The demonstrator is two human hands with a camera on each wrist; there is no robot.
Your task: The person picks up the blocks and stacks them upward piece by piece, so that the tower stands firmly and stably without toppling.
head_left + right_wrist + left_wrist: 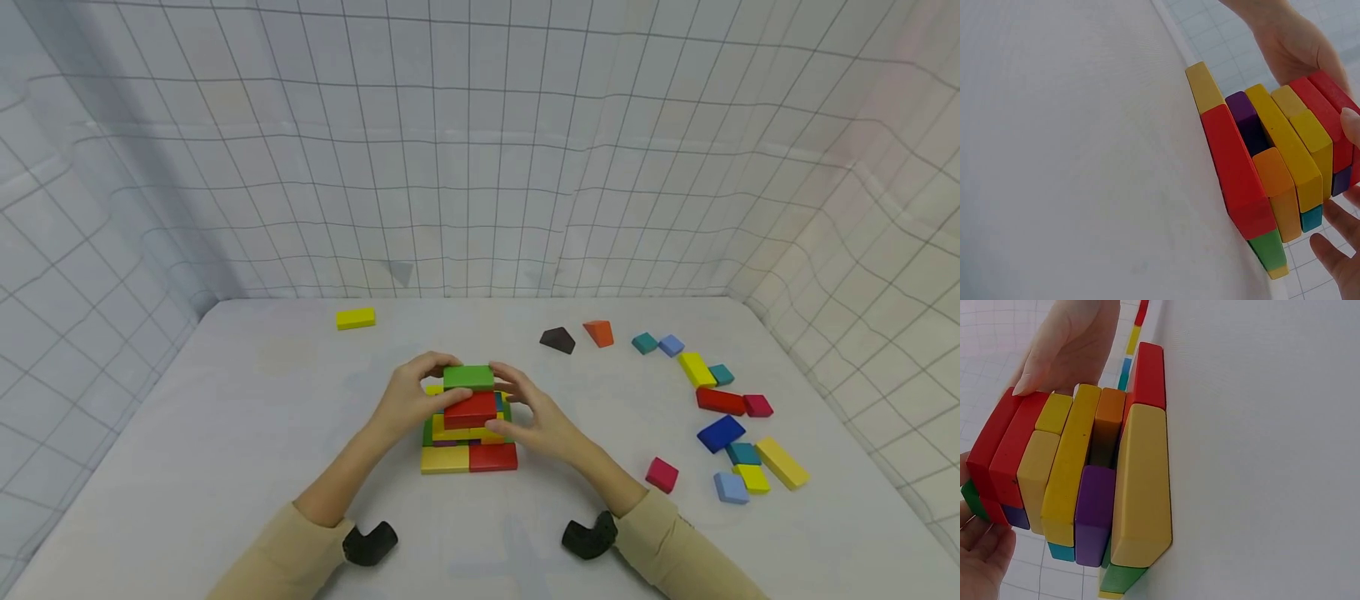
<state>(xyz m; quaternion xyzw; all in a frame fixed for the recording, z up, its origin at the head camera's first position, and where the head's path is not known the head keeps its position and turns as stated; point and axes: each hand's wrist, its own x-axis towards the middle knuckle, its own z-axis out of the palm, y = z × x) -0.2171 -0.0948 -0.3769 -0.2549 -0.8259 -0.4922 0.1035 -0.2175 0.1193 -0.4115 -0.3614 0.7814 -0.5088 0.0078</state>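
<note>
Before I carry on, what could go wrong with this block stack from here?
Uneven pressure from the left hand and right hand near the top could shift the green block or the red block in front of it. Lower down, the long yellow block spans a gap between the purple block and orange block; a bump there might unsettle everything above.

From 6 o'clock, the head view looks forward and down across the table (225, 433). The 2 wrist views, near, low and tipped sideways, face the block stack (472, 410), left from 7 o'clock, right from 5; all 3 share it.
</note>
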